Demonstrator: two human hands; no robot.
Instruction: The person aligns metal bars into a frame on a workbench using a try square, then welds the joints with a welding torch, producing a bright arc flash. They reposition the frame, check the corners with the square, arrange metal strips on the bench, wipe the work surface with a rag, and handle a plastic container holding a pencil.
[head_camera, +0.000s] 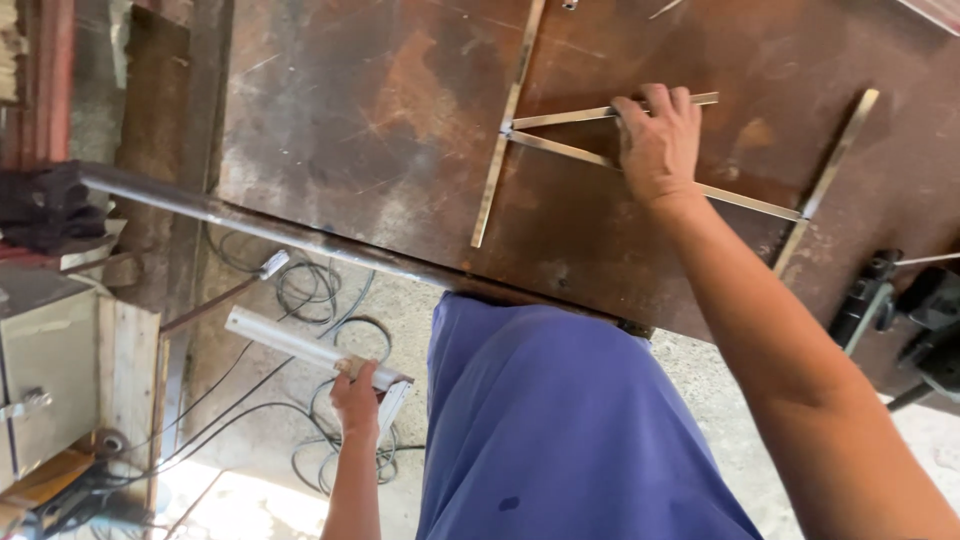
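Head view. Right hand (657, 145) rests palm-down on a frame of thin flat steel strips (600, 157), fingers spread over the two strips that fan out from a joint (507, 130) on the long left strip; the grip is a flat press, not a closed hold. The frame lies on a rusty steel tabletop (380, 120), towards its far right part. A fourth strip crosses the right end of the lower diagonal at an angle.

Left hand (356, 398) hangs low, off the near-left edge of the tabletop, with its grip closed round one end of a square-section metal tube (300, 348) held above the floor. Coiled black cables (320, 300) lie on the concrete floor beneath it.

Step in hand, as a judgement: steadying the strip layout while the tube is held beside the body. Any next move would call for keeping the strips from shifting at the joint.

Strip appearance: bright, narrow, straight, thin enough to flex. Dark clamps (870, 300) sit at the near-right edge.
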